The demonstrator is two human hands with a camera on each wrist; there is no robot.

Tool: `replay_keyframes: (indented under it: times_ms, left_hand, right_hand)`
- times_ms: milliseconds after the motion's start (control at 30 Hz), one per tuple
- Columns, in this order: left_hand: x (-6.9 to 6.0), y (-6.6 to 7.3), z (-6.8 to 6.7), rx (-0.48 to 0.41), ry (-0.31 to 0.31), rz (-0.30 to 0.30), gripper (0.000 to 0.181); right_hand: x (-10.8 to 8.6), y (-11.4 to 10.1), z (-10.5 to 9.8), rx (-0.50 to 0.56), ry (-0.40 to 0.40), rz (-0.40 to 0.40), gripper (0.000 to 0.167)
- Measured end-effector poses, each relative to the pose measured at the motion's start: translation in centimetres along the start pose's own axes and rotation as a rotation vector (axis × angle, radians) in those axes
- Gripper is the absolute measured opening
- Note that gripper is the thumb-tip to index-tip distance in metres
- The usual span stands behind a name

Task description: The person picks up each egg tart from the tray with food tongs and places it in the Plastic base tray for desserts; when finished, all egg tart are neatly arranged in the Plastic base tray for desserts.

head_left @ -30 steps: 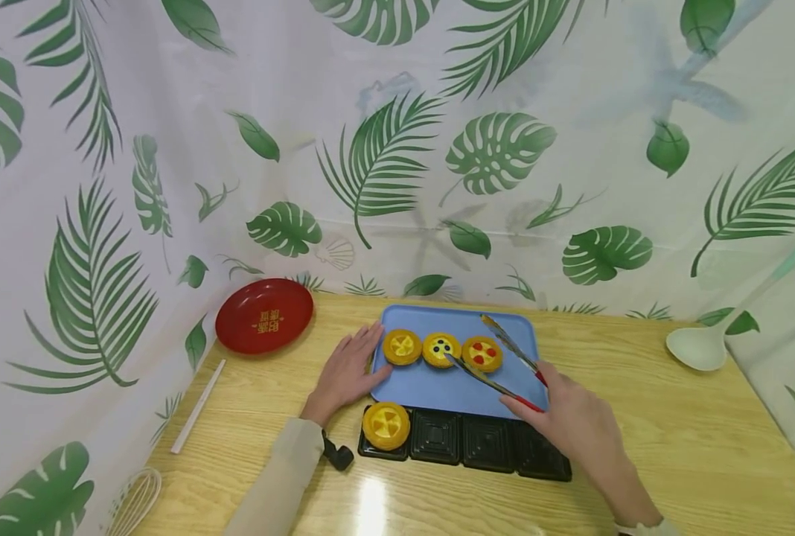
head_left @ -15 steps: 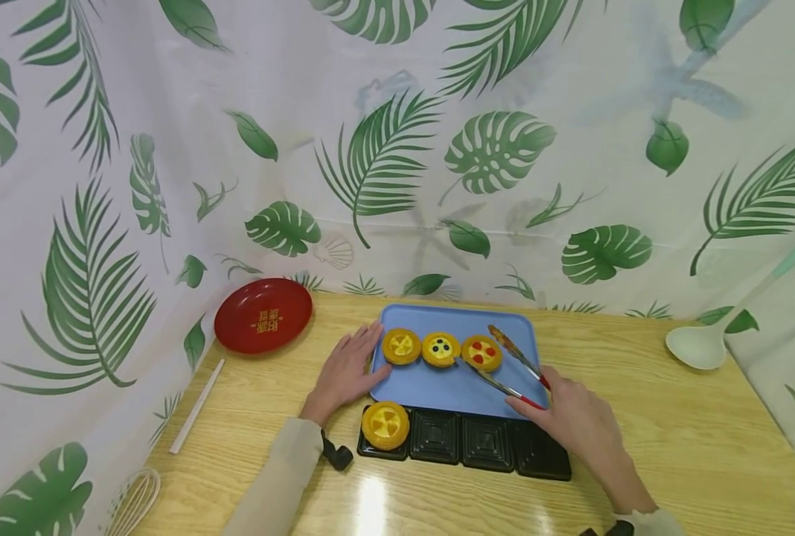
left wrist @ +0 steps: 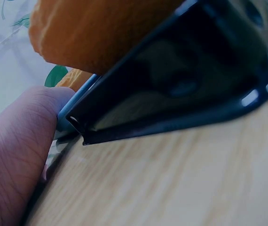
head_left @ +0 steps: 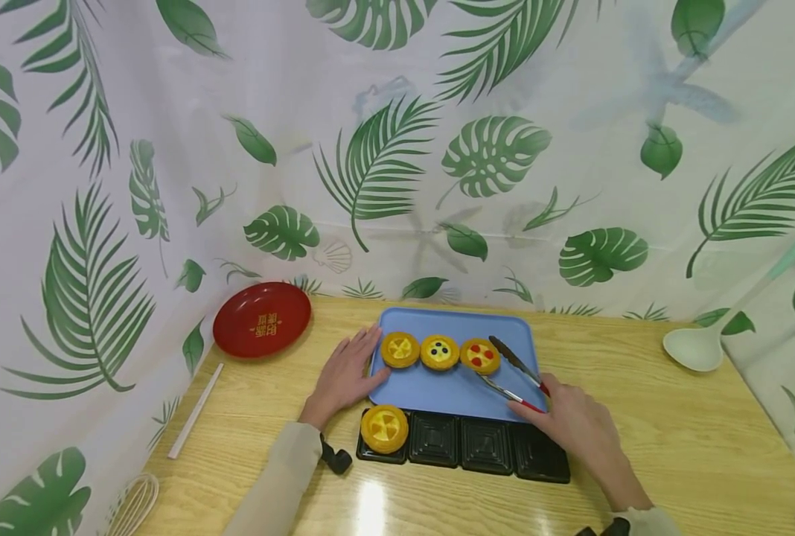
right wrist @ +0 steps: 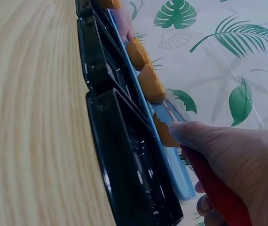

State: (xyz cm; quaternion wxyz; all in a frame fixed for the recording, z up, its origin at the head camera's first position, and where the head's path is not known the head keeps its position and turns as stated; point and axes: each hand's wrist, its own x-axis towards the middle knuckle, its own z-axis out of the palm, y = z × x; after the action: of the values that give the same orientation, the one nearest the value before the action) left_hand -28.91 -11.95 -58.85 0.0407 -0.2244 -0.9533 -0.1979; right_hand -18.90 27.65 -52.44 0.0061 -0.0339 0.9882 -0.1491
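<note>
My left hand point(head_left: 344, 377) rests on the left edge of the blue tray point(head_left: 424, 391), fingers straight and thumb over the rim. Three toy egg tarts sit in a row on it: one with yellow wedges point(head_left: 400, 350), one with dark dots point(head_left: 440, 352), one with red pieces point(head_left: 481, 356). My right hand point(head_left: 575, 417) holds red-handled tongs point(head_left: 518, 365). Their spread tips stand on either side of the red-topped tart; contact with it cannot be made out. In front lies a black tray point(head_left: 434, 439) of square compartments, with another wedge-topped tart point(head_left: 384, 429) in its leftmost one.
A red plate point(head_left: 262, 320) stands at the back left, with a white stick point(head_left: 196, 411) before it. A whisk point(head_left: 133, 506) lies at the front left. Against the right-hand curtain leans a pale ladle point(head_left: 695, 348). Leaf-patterned curtain point(head_left: 397, 171) borders the table behind.
The tong tips have shifted right, from near the dotted tart to either side of the red-topped one. My left hand and the tarts keep their places.
</note>
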Motion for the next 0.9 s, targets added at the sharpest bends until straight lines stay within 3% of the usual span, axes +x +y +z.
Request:
replay_keyframes:
  times_ms: [267,633,900]
  left_hand:
    - [0.05,-0.19,0.24,0.028,-0.027,-0.022,0.086]
    - [0.12,-0.26,0.32,0.011,-0.014,-0.009,0.086]
    - [0.14,-0.21,0.27,0.007,-0.005,-0.003,0.087]
  right_hand:
    - [0.20,0.15,0.33,0.022,-0.013,0.008,0.083]
    - [0.24,0.45,0.71,0.002,0.012,-0.016,0.076]
    - [0.23,0.54,0.75,-0.016,0.012,-0.015,0.082]
